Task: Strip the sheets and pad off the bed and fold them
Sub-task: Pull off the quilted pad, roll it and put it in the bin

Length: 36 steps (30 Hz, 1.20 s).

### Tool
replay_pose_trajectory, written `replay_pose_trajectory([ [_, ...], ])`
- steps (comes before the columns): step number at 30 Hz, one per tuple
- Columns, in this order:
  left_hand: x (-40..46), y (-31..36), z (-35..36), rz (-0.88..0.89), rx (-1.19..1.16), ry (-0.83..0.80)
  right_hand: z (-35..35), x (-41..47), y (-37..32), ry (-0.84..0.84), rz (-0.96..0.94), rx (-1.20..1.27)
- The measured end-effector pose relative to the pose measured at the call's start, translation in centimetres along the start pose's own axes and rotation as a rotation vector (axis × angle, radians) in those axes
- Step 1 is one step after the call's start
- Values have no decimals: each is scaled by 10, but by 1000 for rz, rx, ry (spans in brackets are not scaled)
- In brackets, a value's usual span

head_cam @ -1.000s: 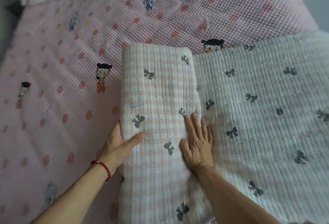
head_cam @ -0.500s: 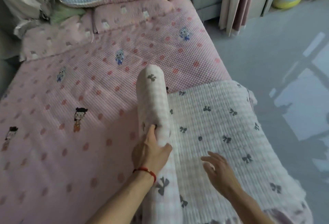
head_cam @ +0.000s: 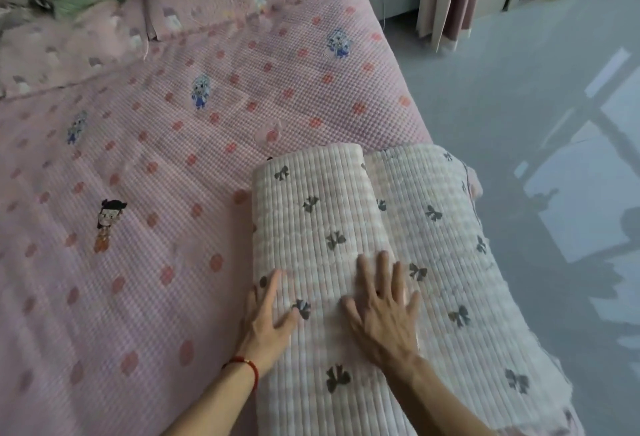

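We press both flat, released grips, left hand (head_cam: 268, 326) and right hand (head_cam: 384, 311), onto the folded pad (head_cam: 322, 228) at lower centre, flattening its fold.

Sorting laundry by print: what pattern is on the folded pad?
Head view: dark grey bows on the whitish, ribbed quilted pad.

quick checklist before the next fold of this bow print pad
1. Left hand flat on the folded bow-print pad: ok.
2. Right hand flat on the pad beside the fold seam: ok.
3. Folded layer lies flat, no bulge: ok.
4. Right edge of the pad on the bed: not ok, it hangs over the side.
5. Pink sheet stripped: not ok, it lies spread on the bed.
6. Near end of the pad squared: cannot tell, out of frame.
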<state>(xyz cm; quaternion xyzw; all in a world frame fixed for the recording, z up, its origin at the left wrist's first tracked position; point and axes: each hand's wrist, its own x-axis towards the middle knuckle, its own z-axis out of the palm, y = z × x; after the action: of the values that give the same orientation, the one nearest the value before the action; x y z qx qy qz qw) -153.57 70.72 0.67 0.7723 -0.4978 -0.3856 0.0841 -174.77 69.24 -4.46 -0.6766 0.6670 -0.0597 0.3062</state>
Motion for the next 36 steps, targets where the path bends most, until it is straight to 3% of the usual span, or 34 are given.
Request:
replay_pose_trajectory([
  [5,27,-12,8,-294,-422,19,26,15,22,14,46,-35],
  [9,38,-29,0,-422,-733,-147,30,19,23,-21,38,-67],
  [15,38,-27,-3,-441,-675,-69,18,22,25,-129,33,-29],
  [20,47,-47,-9,-444,-735,-21,-17,-20,17,-327,-5,-206],
  [25,14,-36,-85,-412,-714,67,-31,-95,-54,-301,90,-116],
  [36,-22,-170,-282,-361,-430,310,-1,-154,-221,-323,103,10],
])
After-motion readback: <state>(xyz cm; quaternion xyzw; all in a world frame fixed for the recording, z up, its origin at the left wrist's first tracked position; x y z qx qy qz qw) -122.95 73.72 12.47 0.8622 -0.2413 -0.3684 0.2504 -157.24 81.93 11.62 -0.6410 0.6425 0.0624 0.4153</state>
